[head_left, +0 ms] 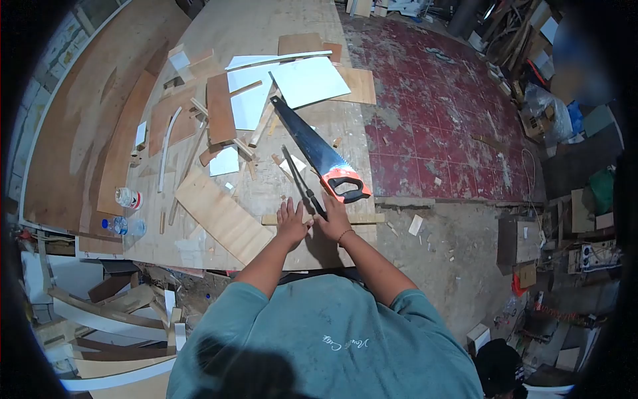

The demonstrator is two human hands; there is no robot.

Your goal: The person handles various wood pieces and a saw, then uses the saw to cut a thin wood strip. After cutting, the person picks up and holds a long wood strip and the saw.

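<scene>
My left hand (291,225) lies with its fingers stretched and apart over a narrow wooden strip (365,219) near the table's front edge. Beside it, my right hand (334,223) is closed round the black handle of a long, slim dark tool that looks like a file (296,172). The file's blade points away from me, up and to the left. Just beyond my right hand lies a handsaw (307,139) with an orange and black handle, its blade angled to the far left. My right fingers partly hide the file's handle.
Plywood and white board offcuts (310,81) lie across the wooden worktable (252,20). A plywood plank (222,216) sits left of my hands. A white jar (128,197) and a water bottle (115,225) stand at the left. Red floor tiles (438,126) extend past the right edge.
</scene>
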